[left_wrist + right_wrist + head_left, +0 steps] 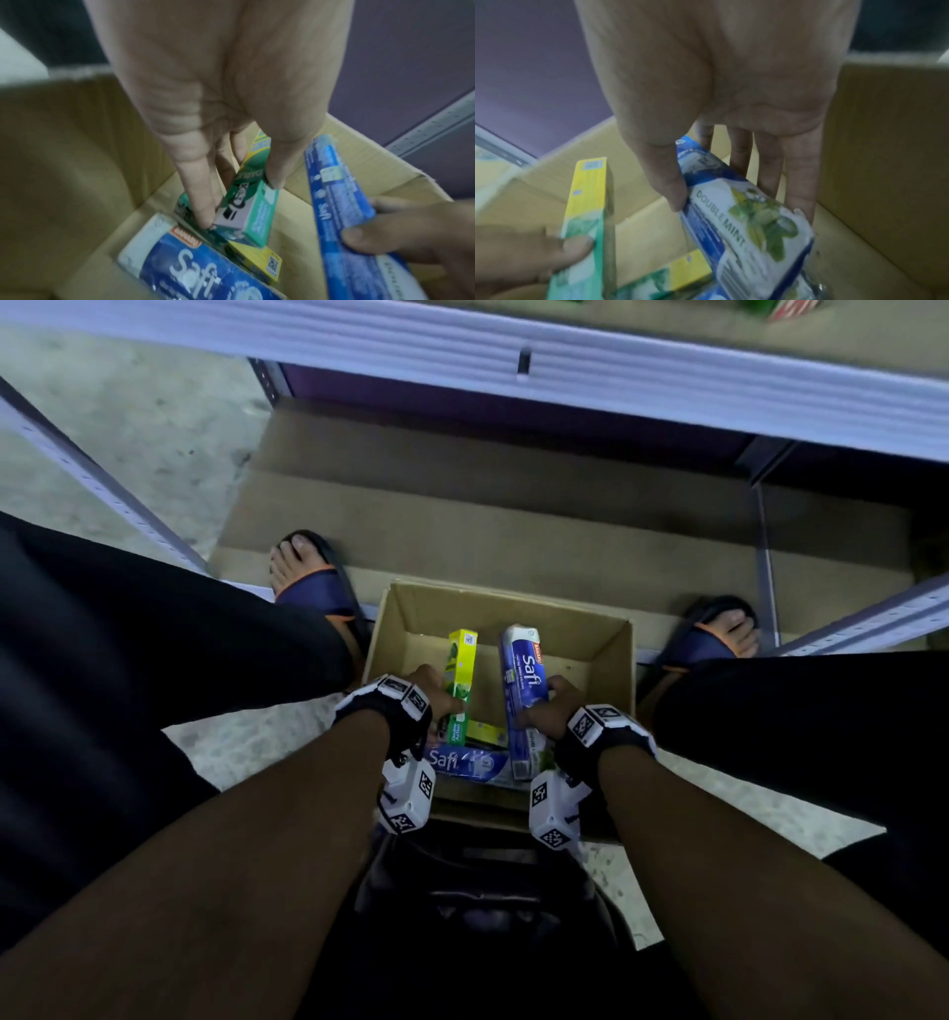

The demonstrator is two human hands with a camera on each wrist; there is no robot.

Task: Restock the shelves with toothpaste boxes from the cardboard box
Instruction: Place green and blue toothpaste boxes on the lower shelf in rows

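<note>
An open cardboard box [606,654] sits on the floor between my feet. My left hand [436,693] grips a green and yellow toothpaste box [461,680], thumb and fingers pinching its sides [246,194]. My right hand [549,706] holds a blue Safi toothpaste pack [524,685], tilted up out of the box; its "Double Mint" end [752,223] lies between thumb and fingers. Another blue Safi pack [462,762] and a yellow and green box [485,733] lie on the bottom of the cardboard box.
A white shelf edge [513,356] runs across the top, with a lower cardboard-lined shelf [513,516] beyond the box. Metal uprights [102,490] stand left and right. My sandalled feet [313,577] flank the box on the concrete floor.
</note>
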